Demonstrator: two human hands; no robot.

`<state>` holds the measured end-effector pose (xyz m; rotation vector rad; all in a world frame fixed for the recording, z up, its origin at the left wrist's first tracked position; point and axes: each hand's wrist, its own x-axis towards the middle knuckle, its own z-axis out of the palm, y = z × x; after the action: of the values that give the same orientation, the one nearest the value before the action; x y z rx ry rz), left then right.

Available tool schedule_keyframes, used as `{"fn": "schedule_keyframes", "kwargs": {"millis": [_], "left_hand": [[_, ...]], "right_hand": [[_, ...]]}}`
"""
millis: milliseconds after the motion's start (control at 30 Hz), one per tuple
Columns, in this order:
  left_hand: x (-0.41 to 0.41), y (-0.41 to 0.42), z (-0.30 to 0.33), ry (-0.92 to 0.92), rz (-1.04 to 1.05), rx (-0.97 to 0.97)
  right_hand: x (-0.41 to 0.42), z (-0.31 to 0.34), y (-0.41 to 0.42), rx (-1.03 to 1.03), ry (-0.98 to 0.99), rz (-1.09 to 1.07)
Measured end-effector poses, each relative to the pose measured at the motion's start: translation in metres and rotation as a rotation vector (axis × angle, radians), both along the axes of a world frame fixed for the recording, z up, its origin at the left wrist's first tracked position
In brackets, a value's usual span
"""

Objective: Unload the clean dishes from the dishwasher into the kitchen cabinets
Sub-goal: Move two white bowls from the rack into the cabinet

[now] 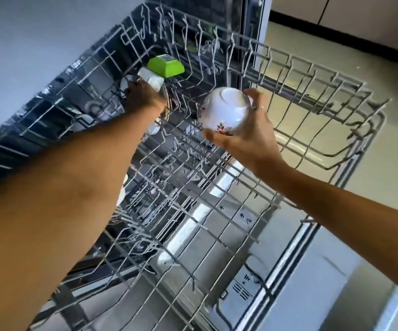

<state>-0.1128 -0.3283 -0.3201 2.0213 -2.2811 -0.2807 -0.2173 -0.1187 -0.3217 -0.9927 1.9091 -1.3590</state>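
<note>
While the upper rack [288, 130] stands pulled out over the open dishwasher door [217, 211], the person reaches across it with both arms. Their right hand [248, 137] is curled around a white bowl with a small floral print [225, 111], thumb under its rim and fingers over the far side, holding it bottom-up just above the middle of the rack. Their left hand [143, 95] is at the rack's far left corner, fingers closed against a white dish [151, 78] there; how firmly it grips I cannot tell. Just beyond that dish, a green square bowl [166, 66] sits upside down among the tines. Most of the rack's right side shows only bare wire.
</note>
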Motion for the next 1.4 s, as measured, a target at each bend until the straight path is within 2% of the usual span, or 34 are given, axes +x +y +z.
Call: {"fn": "schedule_keyframes", "kwargs": {"millis": [133,300,467,633,767,933,1067,1200,1400], "left_hand": [[-0.002,-0.003,-0.005,0.028,0.061,-0.038],[0.000,-0.005,-0.007,0.013,0.042,-0.105],[0.001,-0.004,-0.007,0.031,0.030,-0.115],[0.002,-0.001,-0.005,0.020,0.073,-0.105],[0.002,0.006,0.005,0.062,0.115,-0.150],[0.013,0.018,0.022,0.160,0.062,-0.280],[0.026,0.047,0.043,0.299,-0.028,-0.288],[0.041,0.086,0.053,0.362,-0.090,-0.284],[0.067,0.176,0.082,0.301,-0.165,-0.246]], "right_hand": [[0.001,-0.002,-0.001,0.012,0.005,0.007],[0.001,-0.007,-0.004,0.021,-0.015,0.009],[0.001,-0.008,-0.005,0.011,-0.088,-0.003],[0.002,-0.007,-0.003,0.011,-0.063,-0.015],[0.003,-0.005,0.000,0.015,-0.061,-0.024],[0.007,0.000,0.005,0.035,-0.065,-0.023],[0.014,0.013,0.020,0.033,-0.046,-0.006],[0.023,0.031,0.040,0.041,0.007,0.029],[0.035,0.081,0.089,-0.037,-0.095,-0.010]]}}
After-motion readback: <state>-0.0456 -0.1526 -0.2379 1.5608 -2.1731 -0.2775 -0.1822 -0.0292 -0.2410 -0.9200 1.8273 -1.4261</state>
